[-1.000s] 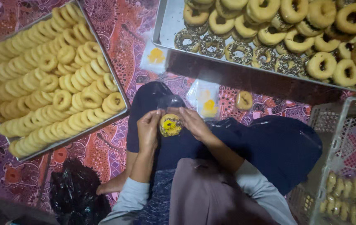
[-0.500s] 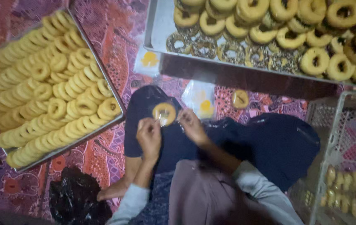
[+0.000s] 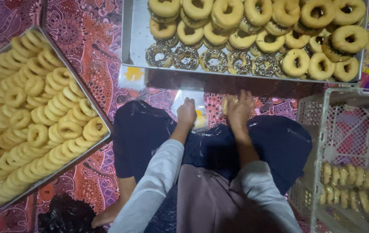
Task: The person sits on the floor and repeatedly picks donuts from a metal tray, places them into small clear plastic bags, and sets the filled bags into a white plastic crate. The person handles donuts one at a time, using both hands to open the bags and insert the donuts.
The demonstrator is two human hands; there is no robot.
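Observation:
Both my hands reach forward over my dark-clothed lap. My left hand is closed, pinching the top of a small stack of clear plastic bags with yellow print on the patterned mat. My right hand curls over a pale donut lying on the mat just below the upper tray; my fingers hide most of it.
A metal tray packed with plain ring donuts sits at left. Another tray of glazed and sprinkled donuts lies ahead. A white plastic crate at right holds several bagged donuts. A black bag lies at lower left.
My hands held a donut in a clear bag over my lap before. Both have since moved forward, the left to the stack of bags, the right to the donut on the mat.

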